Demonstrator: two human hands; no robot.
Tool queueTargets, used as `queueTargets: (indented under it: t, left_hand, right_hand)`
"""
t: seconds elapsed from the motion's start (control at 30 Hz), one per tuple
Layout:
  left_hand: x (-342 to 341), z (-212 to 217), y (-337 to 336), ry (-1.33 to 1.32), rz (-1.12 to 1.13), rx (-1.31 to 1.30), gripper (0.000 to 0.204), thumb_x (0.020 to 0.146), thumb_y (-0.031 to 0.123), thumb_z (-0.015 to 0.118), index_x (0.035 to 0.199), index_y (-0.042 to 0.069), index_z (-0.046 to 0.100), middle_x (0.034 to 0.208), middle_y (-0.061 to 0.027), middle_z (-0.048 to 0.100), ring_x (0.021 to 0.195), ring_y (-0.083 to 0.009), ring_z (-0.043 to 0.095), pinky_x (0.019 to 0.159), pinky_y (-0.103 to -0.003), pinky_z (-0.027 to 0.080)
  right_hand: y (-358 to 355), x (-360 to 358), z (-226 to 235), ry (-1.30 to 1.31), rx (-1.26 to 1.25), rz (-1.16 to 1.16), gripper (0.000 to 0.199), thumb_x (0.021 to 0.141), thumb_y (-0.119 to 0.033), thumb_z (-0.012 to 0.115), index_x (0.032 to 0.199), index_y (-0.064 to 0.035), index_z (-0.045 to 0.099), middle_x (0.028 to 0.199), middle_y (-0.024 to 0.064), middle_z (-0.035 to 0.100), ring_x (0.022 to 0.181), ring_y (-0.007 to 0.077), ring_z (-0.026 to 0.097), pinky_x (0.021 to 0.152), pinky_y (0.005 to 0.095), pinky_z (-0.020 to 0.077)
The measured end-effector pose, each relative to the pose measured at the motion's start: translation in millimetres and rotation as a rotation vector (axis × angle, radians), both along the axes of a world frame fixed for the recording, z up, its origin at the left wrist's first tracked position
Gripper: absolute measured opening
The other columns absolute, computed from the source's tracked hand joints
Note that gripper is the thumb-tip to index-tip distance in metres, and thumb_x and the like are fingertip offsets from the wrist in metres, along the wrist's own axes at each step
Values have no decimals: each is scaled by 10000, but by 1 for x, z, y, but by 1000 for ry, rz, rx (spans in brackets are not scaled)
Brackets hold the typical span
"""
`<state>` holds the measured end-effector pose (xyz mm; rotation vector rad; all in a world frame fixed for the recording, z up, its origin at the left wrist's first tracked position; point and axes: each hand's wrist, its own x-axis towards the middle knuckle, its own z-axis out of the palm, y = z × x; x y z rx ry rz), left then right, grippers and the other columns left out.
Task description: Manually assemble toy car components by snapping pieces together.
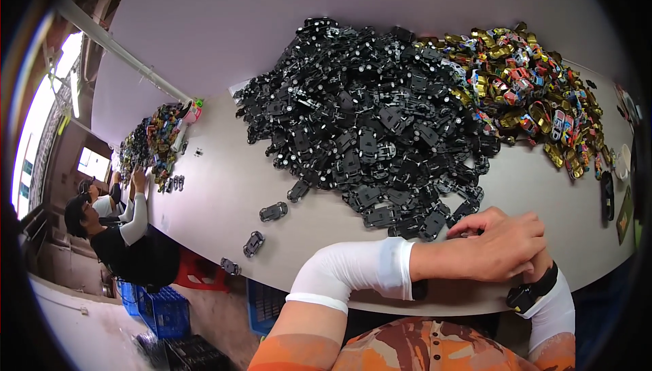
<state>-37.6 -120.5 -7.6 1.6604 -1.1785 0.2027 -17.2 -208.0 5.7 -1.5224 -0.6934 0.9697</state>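
Head view: left hand overlapping right hand, both just nearside of heap of black plastic toy-car chassis; fingers curled, grip contents hidden, cannot tell. Four grey-black toy cars strung near-left of heap; bulk untouched, apparently early.

table bears black chassis, colourful shells

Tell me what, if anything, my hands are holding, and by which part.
That cannot be told: the left hand overlaps the right hand, hiding any hold between the fingers.
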Motion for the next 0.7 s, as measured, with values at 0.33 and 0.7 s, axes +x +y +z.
queueTargets:
  t: [0.33,0.7]
  left_hand:
    - [25,9,37,-156,99,513,563,635,539,685,839,37,531,759,-114,575,728,-331,575,601,-442,444]
    - [64,-2,102,-215,705,800,850,645,558,686,1319,105,432,1390,-205,335,1293,-457,244,998,-666,135]
  right_hand:
    - [4,12,-50,-191,-25,-87,280,790,-147,654,1046,-38,619,765,33,620,650,121,580,577,241,474]
    - [-1,4,0,6,-219,-37,431,827,-96,595,1243,-14,518,697,12,576,535,70,530,497,222,432]
